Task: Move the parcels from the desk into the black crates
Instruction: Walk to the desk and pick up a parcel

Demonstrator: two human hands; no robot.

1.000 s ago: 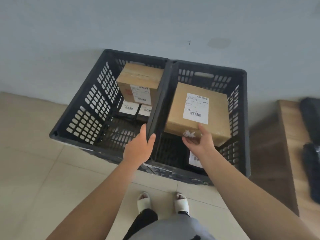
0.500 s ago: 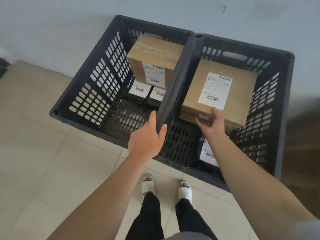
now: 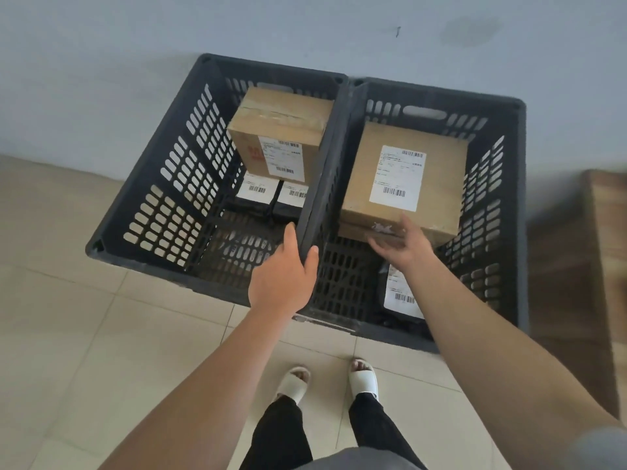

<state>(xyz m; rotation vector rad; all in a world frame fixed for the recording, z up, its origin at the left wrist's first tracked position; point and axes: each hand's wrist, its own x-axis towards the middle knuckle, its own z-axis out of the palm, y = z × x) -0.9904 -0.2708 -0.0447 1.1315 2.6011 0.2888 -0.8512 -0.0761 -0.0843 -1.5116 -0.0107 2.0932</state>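
Left hand point(image 3: 281, 283) grips the rim shared by the two black crates point(image 3: 325, 184); right hand point(image 3: 402, 244), fingers loosely spread, sits at the near edge of the large cardboard parcel point(image 3: 403, 178) lying in the right crate.

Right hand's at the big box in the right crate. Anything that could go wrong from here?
The large cardboard box looks tilted, its near edge raised over the black bag parcel; it may slide or drop onto the bag once the right hand is away. The left hand grips the crates' shared rim, so fingers could get pinched if a crate shifts.
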